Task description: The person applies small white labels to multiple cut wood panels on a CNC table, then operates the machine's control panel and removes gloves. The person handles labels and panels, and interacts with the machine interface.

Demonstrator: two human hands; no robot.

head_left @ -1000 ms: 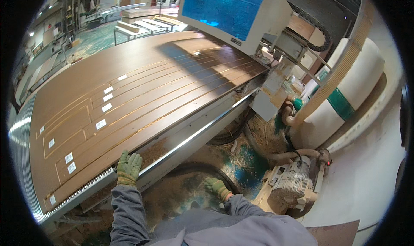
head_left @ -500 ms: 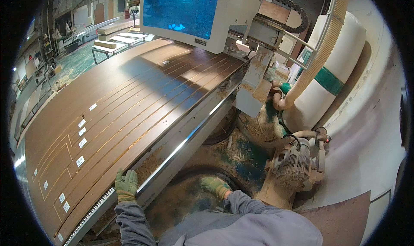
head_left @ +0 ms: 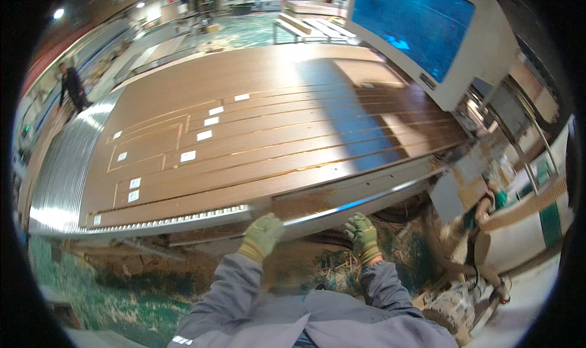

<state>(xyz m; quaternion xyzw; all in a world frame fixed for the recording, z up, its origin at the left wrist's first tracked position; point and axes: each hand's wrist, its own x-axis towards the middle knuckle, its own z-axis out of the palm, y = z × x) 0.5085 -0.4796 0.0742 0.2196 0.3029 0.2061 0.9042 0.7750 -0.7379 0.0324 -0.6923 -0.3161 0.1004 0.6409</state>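
Observation:
A large brown wood-look panel (head_left: 244,122) lies on the bed of a cutting machine. Long narrow grooves and several small white labels (head_left: 188,156) mark its top. At the bed's near side, my left hand (head_left: 261,235), in a green glove, is by the end of a toothed metal strip (head_left: 177,218). It is slightly blurred, with the fingers extended and nothing visible in them; whether it touches the edge I cannot tell. Just below the shiny metal rail (head_left: 348,206), my right hand (head_left: 362,235), also gloved in green, has loosely bent fingers that are apart and hold nothing.
The machine head with a blue window (head_left: 415,27) stands over the panel's far right end. Ribbed metal (head_left: 73,165) borders the left end. A motor (head_left: 452,302) and hose (head_left: 531,204) are at right. Another person (head_left: 72,88) stands far left. Shavings (head_left: 342,265) litter the floor.
My view has swung left, bringing the ribbed metal and the other person into sight. My left hand has come off the panel's edge; my right hand has risen toward the rail.

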